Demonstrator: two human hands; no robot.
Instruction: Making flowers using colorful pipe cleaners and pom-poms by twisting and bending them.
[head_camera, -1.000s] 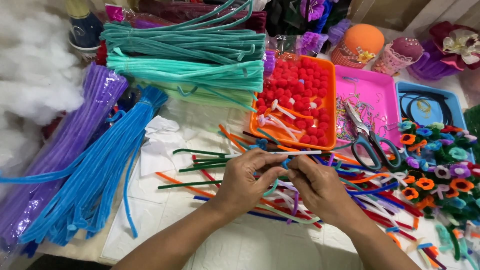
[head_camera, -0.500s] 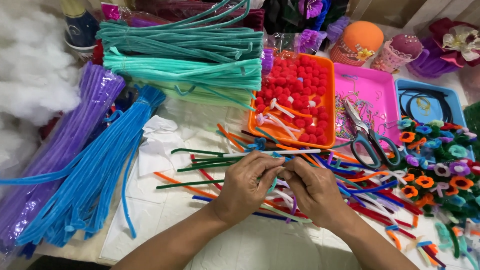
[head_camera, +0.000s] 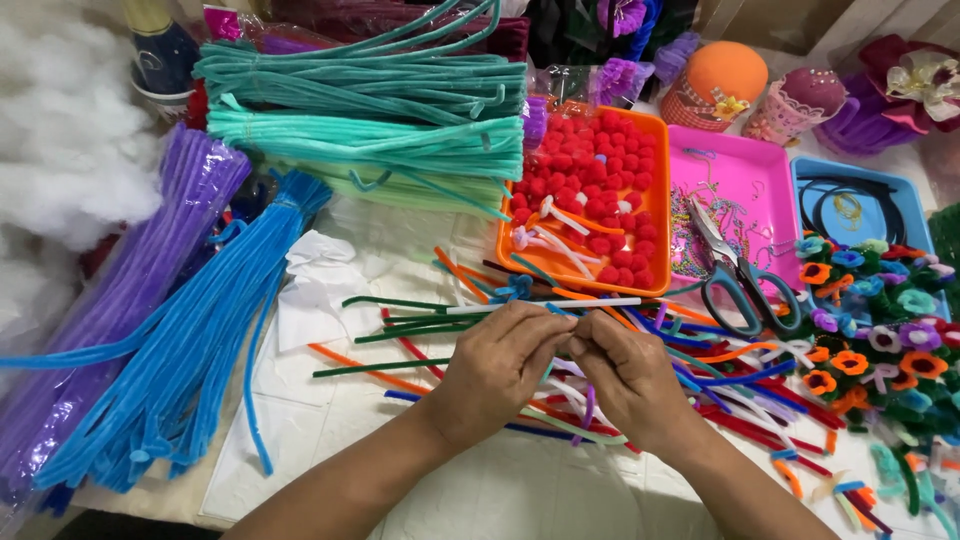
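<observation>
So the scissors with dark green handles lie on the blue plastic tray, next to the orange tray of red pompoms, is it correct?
Not quite. The head view shows the scissors with dark green handles lying on the pink plastic tray, not the blue one. That pink tray does sit next to the orange tray of red pompoms.

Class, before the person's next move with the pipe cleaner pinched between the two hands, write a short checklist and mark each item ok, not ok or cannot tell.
1. Left hand grips the pipe cleaner: ok.
2. Right hand pinches it too, fingertips meeting the left's: ok.
3. Shape of the piece between the fingers: cannot tell, hidden.
4. Scissors lie apart from both hands: ok.
5. Orange tray of red pompoms sits beyond the hands: ok.
6. Bare working space under the hands: not ok, loose cut stems lie there.
</observation>
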